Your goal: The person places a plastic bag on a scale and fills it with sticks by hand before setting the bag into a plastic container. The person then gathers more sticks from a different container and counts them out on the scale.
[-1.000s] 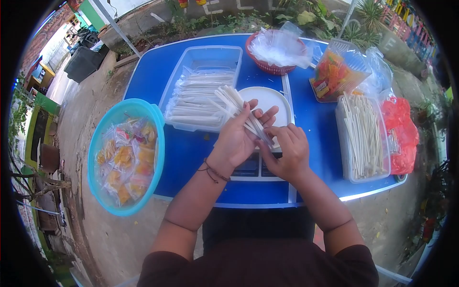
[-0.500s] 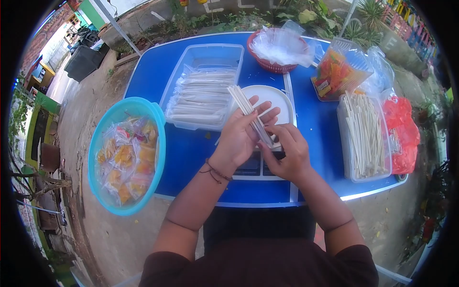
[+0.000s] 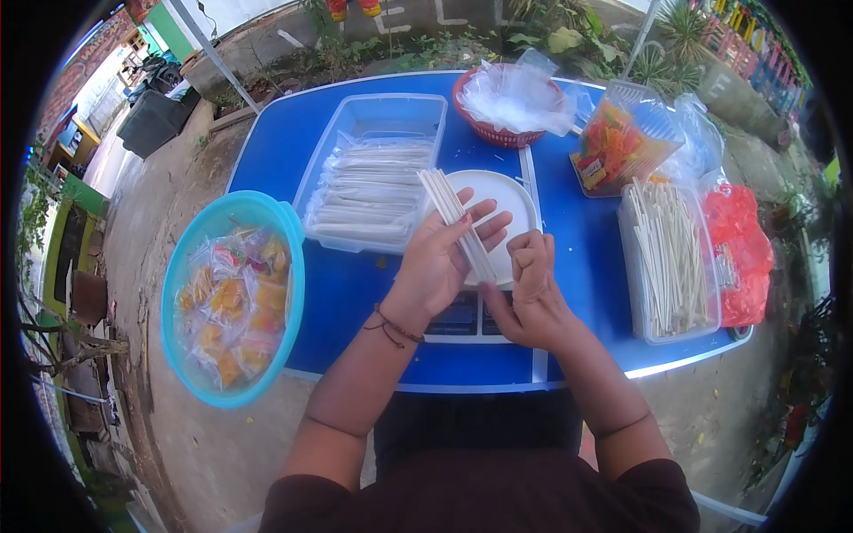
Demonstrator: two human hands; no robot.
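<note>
A bundle of thin white sticks [image 3: 453,213] lies slanted across the palm of my left hand [image 3: 440,258], held under the thumb while the other fingers stay loosely extended. Around its lower part there seems to be clear plastic. Close by on the right is my right hand [image 3: 538,298], its fingers curled in and its thumb pointing at the bundle's lower end; nothing shows in the curled fingers. Beneath both hands is a kitchen scale [image 3: 462,322] with a round white plate [image 3: 515,200], partly hidden by my left hand.
On the blue table [image 3: 577,266] stand a clear tub [image 3: 378,107] of bagged sticks, a red basket [image 3: 506,138] of plastic bags, a clear container [image 3: 613,142] with orange contents, a box of loose sticks [image 3: 671,258] and a red bag [image 3: 742,249]. A turquoise basin [image 3: 173,298] holds bagged snacks.
My right hand has drawn its fingers away from the bundle's lower end and curled them. The left hand keeps the sticks in nearly the same place. The view has shifted slightly.
</note>
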